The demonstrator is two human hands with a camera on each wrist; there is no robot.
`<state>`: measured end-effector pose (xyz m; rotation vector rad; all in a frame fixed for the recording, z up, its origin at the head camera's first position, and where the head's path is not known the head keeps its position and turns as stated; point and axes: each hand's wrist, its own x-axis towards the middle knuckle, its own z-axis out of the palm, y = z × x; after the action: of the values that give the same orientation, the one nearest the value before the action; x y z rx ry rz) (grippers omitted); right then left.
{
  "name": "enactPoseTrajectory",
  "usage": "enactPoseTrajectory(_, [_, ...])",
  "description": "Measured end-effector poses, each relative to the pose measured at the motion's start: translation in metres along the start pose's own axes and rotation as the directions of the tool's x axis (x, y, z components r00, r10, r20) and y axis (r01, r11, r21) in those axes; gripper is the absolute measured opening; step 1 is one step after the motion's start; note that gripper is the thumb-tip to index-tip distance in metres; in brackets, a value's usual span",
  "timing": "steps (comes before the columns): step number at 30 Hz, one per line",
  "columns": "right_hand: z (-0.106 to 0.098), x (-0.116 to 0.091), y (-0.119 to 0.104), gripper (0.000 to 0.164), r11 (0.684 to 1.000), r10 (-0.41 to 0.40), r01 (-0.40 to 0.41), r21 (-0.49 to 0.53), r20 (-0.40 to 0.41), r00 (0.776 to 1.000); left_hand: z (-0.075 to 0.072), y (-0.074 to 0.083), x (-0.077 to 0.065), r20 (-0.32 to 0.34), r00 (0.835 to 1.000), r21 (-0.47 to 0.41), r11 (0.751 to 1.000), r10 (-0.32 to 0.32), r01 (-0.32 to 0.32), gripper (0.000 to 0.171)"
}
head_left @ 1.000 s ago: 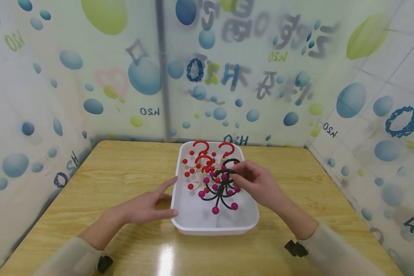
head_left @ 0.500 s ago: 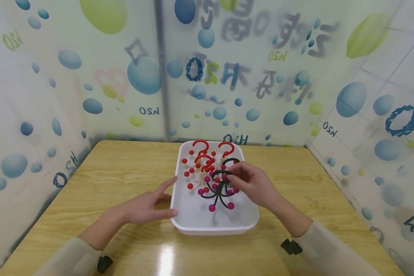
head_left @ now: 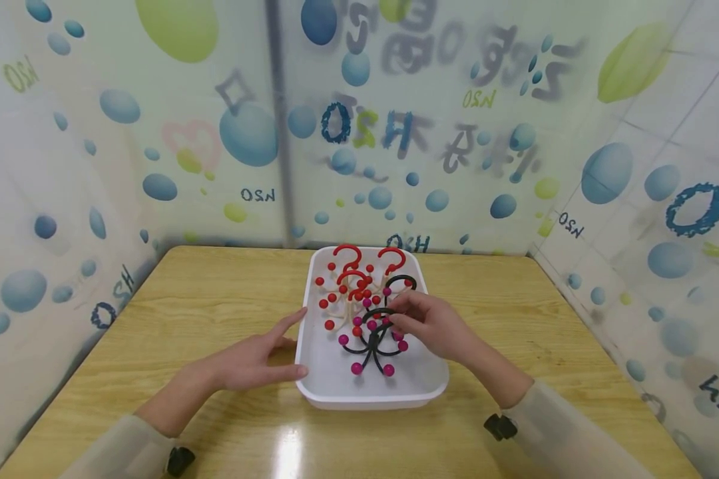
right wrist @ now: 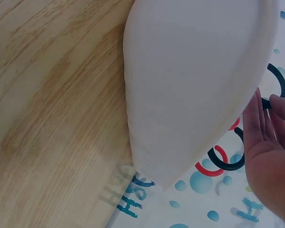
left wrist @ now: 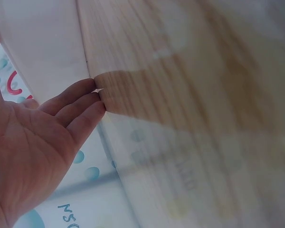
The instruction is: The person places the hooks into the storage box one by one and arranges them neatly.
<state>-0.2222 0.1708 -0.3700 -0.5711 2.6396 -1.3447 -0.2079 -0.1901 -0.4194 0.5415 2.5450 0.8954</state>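
Observation:
My right hand (head_left: 434, 326) pinches the hooked handle of a black claw-shaped massager (head_left: 373, 340), whose curved prongs end in magenta balls. It stands upright over the front half of a white tray (head_left: 371, 401). In the right wrist view, thumb and fingers of the right hand (right wrist: 270, 156) meet on the black hook (right wrist: 281, 80). Behind it is a second black massager (head_left: 403, 282). At the back, several pale-pronged massagers with red hooks (head_left: 349, 253) and red balls stand close together. My left hand (head_left: 248, 362) touches the tray's left side, fingers extended and thumb at the rim.
The tray sits on a wooden table (head_left: 228, 293) that runs up to a patterned curtain (head_left: 216, 193). More patterned walls rise at the left and right. In the left wrist view, the tray's outer wall (left wrist: 38, 42) is beside the fingers.
My right hand has moved left and slightly down with the black massager, which now stands more upright and nearer the tray's middle. The left hand stays at the tray's side.

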Motion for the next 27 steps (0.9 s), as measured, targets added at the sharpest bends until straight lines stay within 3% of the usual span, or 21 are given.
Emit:
enactPoseTrajectory(21, [-0.001,0.0,0.001,0.024,0.999,0.023,-0.023,-0.049,-0.01,1.0,-0.002,-0.004,0.0,-0.004,1.0,0.022,1.0,0.021,-0.021,0.093])
enactPoseTrajectory(24, [-0.004,-0.003,0.003,0.024,0.997,0.041,-0.042,-0.061,-0.019,0.999,-0.003,-0.005,0.0,-0.027,0.999,0.035,0.999,0.041,-0.04,0.095])
enactPoseTrajectory(27, [-0.012,-0.008,0.006,0.023,0.994,0.037,-0.042,-0.099,-0.048,0.998,-0.006,-0.003,-0.001,-0.099,0.993,0.089,0.995,0.063,-0.054,0.094])
